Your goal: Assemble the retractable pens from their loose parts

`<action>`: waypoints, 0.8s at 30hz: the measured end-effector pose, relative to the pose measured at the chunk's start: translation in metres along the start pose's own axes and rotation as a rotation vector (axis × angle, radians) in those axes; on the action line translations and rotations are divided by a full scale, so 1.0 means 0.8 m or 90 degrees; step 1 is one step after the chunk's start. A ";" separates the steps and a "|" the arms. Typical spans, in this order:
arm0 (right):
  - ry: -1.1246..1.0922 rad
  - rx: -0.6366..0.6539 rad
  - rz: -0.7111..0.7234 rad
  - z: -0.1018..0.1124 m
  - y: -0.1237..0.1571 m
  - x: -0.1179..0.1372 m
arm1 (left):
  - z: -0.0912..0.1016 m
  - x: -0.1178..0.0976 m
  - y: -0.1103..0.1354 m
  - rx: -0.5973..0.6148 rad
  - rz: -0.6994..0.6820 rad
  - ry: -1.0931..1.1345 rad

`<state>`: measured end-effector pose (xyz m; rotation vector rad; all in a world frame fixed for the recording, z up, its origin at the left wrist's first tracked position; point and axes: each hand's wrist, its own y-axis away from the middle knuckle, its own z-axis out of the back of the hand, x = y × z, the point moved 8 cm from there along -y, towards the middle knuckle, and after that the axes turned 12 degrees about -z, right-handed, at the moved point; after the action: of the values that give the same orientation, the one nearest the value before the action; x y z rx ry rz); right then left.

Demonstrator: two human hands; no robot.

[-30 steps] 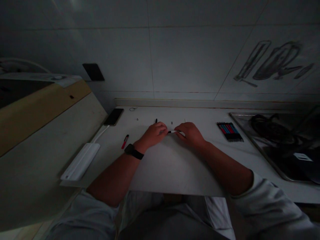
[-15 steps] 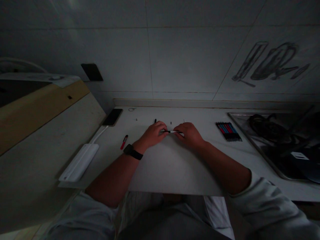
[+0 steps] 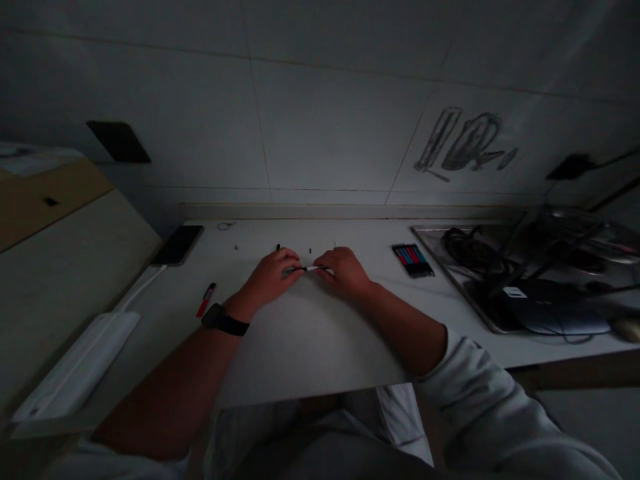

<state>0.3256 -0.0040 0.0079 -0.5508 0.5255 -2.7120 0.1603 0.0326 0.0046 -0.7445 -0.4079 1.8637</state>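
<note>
Pen [image 3: 309, 269] first: you hold it level and close to the tabletop [image 3: 310, 333], out in the middle and a little towards the wall, its thin pale barrel bridging the gap between your two hands.

At your far left, a long white block [image 3: 75, 367] lies at the tabletop's near edge. A white cable [image 3: 140, 288] runs from it up to a dark phone [image 3: 177, 245] lying flat near the wall. Right of the cable, a red marker [image 3: 205, 299] lies alone, near your left wrist, which wears a dark watch [image 3: 225, 320].

Your left hand [image 3: 270, 277] comes next, fingers curled and pinched on the pen's left end. A small black piece [image 3: 278, 247] lies just behind its knuckles. Your right hand [image 3: 345, 272] is closed the same way on the pen's right end, knuckles up. A few tiny bits [image 3: 310, 251] lie on the tabletop behind both hands. The light is dim, so they may be pen parts, but that is not certain.

Further right, well apart from your hands, a pack of coloured pens [image 3: 413, 259] lies flat. Beside it, a metal tray [image 3: 453, 279] holds tangled dark cables [image 3: 470, 250] and a flat dark device [image 3: 550, 313]. At the far right edge, a mouse [image 3: 627, 328] rests on the tabletop.
</note>
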 end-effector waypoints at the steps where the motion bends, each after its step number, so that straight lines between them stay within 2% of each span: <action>1: -0.014 -0.013 -0.016 0.003 -0.001 -0.004 | 0.002 0.002 0.000 -0.008 0.006 -0.007; 4: -0.145 -0.072 -0.095 0.017 -0.007 -0.026 | 0.014 0.006 0.000 -0.060 0.036 -0.016; 7: -0.407 -0.099 -0.206 0.018 -0.012 -0.052 | 0.024 0.007 0.001 -0.099 0.069 -0.005; 10: -0.666 -0.060 -0.275 0.002 -0.015 -0.057 | 0.022 0.002 0.000 -0.098 0.068 0.030; 13: -0.833 0.008 -0.295 -0.011 -0.014 -0.041 | 0.011 -0.007 -0.001 -0.045 0.030 0.068; 15: -0.885 0.044 -0.296 -0.015 -0.012 -0.032 | 0.002 -0.012 -0.001 0.006 0.009 0.088; 17: -0.901 0.046 -0.298 -0.014 -0.012 -0.032 | -0.003 -0.015 -0.001 0.044 0.005 0.107; 24: -0.822 -0.105 -0.339 0.013 -0.015 -0.084 | -0.002 -0.013 -0.001 0.056 0.016 0.129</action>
<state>0.3858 0.0289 0.0015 -2.4375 0.2206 -2.0171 0.1647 0.0236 0.0069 -0.8711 -0.1864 1.7972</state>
